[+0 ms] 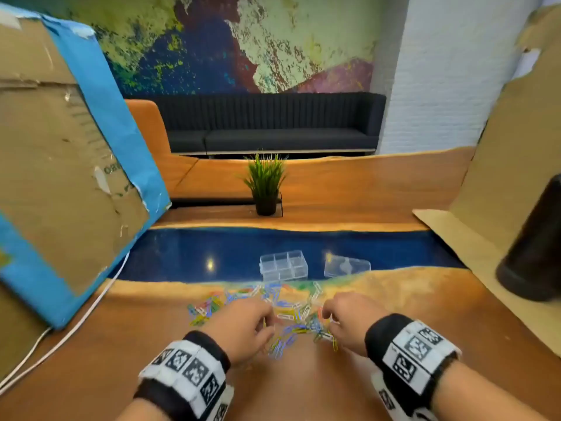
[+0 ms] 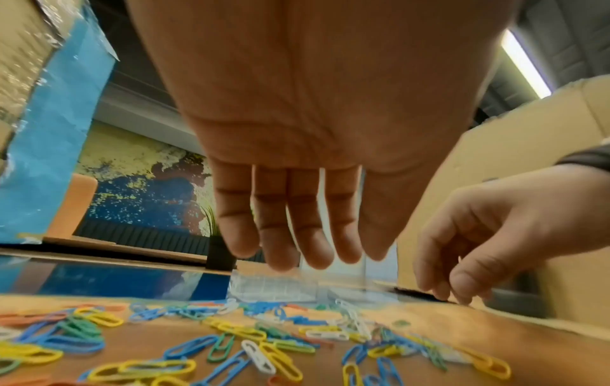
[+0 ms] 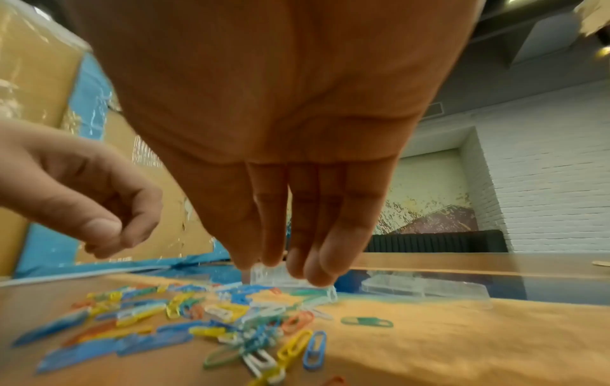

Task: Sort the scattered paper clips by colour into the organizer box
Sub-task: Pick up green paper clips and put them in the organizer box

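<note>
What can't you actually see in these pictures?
- Organizer box: whether any clips lie inside; head view too small, wrist views blocked by fingers.
- Left hand: head view hides its fingertips; holding nothing in wrist view.
- Dark object: blurred, cut by the right edge.
- Paper clips: count, too tangled.

A wooden counter (image 1: 318, 387) with a glossy blue strip (image 1: 194, 253) across its middle carries a small green plant in a black pot (image 1: 266, 189) on its far side. A large cardboard sheet edged in blue (image 1: 60, 165) leans at the left with 2 white cables (image 1: 60, 338) running beside it, and more cardboard (image 1: 498, 165) and a dark cylinder (image 1: 537, 247) stand at the right. Behind are a dark sofa (image 1: 273, 129), a colourful mural (image 1: 243, 44) and a white brick wall (image 1: 449, 68).
</note>
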A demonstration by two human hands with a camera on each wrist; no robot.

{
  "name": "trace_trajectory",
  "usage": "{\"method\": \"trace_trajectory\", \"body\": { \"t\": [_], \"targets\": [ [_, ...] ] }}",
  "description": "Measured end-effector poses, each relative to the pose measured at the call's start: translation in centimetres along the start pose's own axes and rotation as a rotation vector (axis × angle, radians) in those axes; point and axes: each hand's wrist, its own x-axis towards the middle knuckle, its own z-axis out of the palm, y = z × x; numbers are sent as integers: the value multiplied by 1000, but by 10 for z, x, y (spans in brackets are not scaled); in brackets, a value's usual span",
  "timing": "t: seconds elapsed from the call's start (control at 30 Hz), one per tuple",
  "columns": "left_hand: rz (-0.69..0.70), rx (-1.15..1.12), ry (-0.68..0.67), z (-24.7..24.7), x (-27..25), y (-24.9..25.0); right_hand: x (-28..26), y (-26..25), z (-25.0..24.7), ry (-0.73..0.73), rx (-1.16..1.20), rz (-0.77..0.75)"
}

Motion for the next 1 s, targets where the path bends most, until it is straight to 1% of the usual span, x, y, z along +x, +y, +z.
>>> {"method": "trace_trajectory", "body": {
  "t": [0.13, 0.2, 0.27, 0.37, 0.47, 0.57, 0.67, 0.77, 0.87, 1.0],
  "targets": [
    [-10, 102, -84, 2, 28, -6, 23, 3, 3, -74, -34, 25],
    [-13, 137, -128, 3, 45, -11, 40, 3, 4, -101, -67, 1],
    [-32, 151, -143, 2, 62, -18, 59, 5, 2, -91, -112, -5],
    [-55, 154, -149, 3, 86, -23, 89, 6, -6, -38, -150, -14],
    [-69, 171, -141, 2, 101, -28, 110, 2, -10, -28, -191, -46],
    [-129, 179, -119, -4, 103, -40, 122, -3, -8, -36, -245, -75],
    [-220, 214, -149, -16, 95, -55, 129, -8, -6, -70, -322, -96],
    [-296, 223, -145, -31, 87, -70, 133, -12, -8, -100, -369, -120],
    [-345, 228, -132, -43, 86, -84, 135, -13, -10, -140, -379, -134],
    [-373, 214, -129, -51, 89, -97, 139, -12, -10, -201, -415, -165]
  ]
}}
